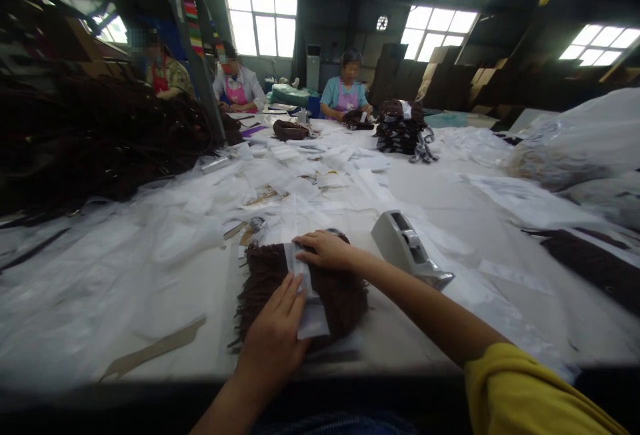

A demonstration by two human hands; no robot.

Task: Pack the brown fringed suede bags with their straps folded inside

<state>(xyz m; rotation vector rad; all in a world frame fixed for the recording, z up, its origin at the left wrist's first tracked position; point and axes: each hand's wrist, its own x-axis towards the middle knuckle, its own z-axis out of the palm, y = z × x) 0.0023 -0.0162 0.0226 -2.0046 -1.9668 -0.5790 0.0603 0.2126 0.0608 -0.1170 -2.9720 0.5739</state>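
At the tabletop's [450,208] near edge, the left hand [277,335] and right hand [325,250], both open and flat, press a white paper band [313,311] across the brown fringed bundle [345,298], seemingly wrapped but not yet fastened.

A grey tape dispenser [410,248] sits near scattered white paper slips [320,168], with three seated people [345,91] beyond.

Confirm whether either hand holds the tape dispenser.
No: the tape dispenser stands alone on the table, while left hand and right hand press the brown bundle.
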